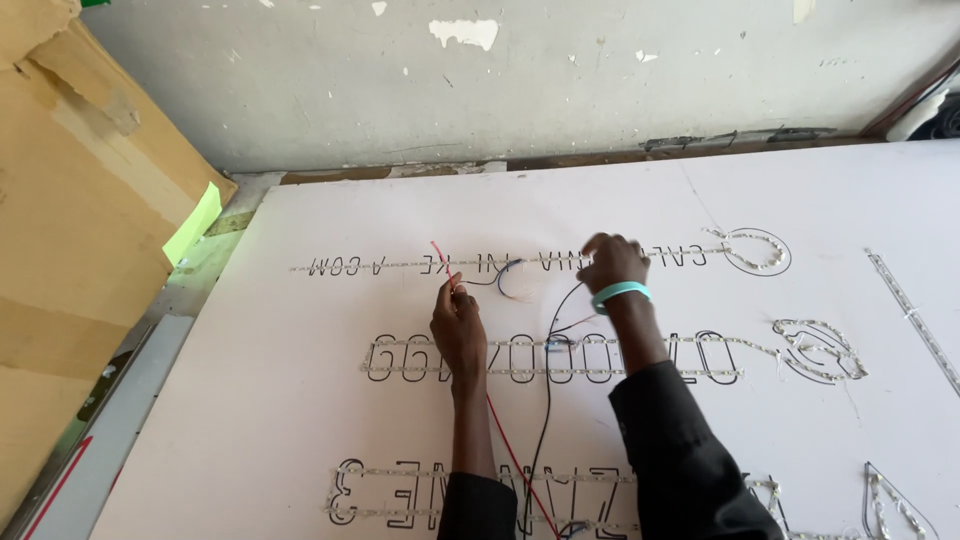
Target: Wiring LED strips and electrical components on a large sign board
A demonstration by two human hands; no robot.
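A: What are the hands on?

B: The left hand (458, 325) has its grip pinched together on a thin red wire (441, 262), whose free end sticks up past the fingertips toward the top row of cut-out letters. The right hand (612, 262) rests on that top row, on the LED strip (560, 261) that runs through the letters. Its fingers are curled down onto the strip; I cannot tell whether they clamp it or only press on it. A teal wristband (620, 293) sits on that wrist.

A: And where does the red wire go?

B: Down under the left forearm to the near edge of the white sign panel (300, 400). A black wire (547, 400) runs beside it, between the two dark sleeves, and loops up toward the right hand. A short blue and white loop of wire (508, 282) lies just below the top row, between the hands.

A: Anything crowding them?

B: The forearms lie across the middle row of letters (555, 358) and hide part of it. Cardboard sheets (70, 230) lean at the left, well apart from the hands. A scuffed grey wall (550, 80) with flaking paint stands behind the panel.
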